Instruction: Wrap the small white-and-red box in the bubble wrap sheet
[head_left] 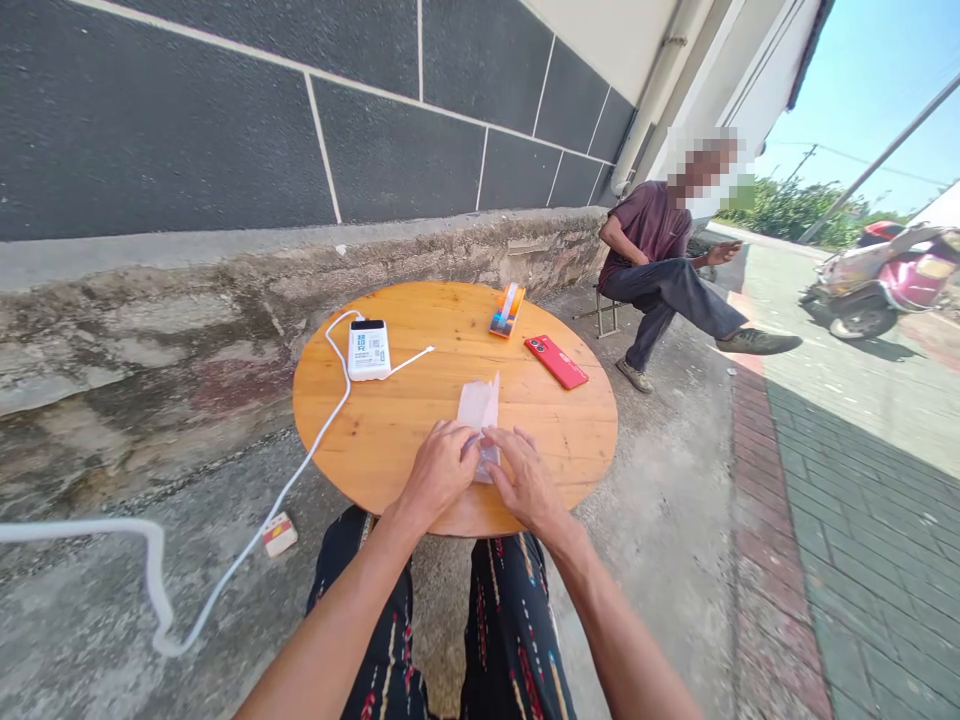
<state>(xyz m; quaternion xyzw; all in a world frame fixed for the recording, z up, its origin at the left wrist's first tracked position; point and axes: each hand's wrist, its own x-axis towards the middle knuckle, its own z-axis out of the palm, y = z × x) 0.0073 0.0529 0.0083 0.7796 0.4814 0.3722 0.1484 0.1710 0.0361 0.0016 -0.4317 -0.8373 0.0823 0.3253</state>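
Fingers (459, 447) pinching clear packet (480, 405), round wooden table (390, 430) — concrete yard (660, 520)

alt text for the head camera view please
Left hand and right hand grip the near end of a thin clear packet on a round wooden table. A red phone, white power bank and its cable lie beyond; a person sits farther off.

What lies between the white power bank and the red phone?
In the head view, just the cable's loose plug and bare table between power bank and phone.
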